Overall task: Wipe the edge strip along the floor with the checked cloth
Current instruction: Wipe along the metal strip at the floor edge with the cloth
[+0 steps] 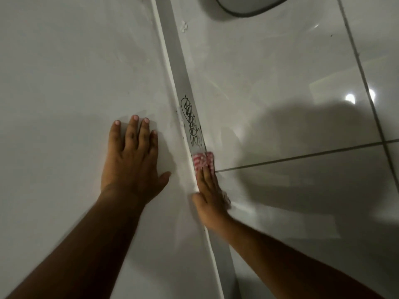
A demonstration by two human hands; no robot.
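Observation:
A grey edge strip (pixel 180 67) runs from the top middle down to the bottom, between a pale wall on the left and the tiled floor on the right. Black scribbles (pixel 192 124) mark the strip near its middle. My right hand (pixel 208 190) presses a red-and-white checked cloth (pixel 204 160) flat against the strip, just below the scribbles, with the cloth poking out past my fingertips. My left hand (pixel 133 156) lies flat on the wall, fingers spread, holding nothing. The right hand looks blurred.
Glossy pale floor tiles (pixel 302 104) with dark grout lines fill the right side. A dark-rimmed rounded object (pixel 248 7) sits at the top edge on the floor. A small white chip (pixel 184 26) marks the floor beside the strip.

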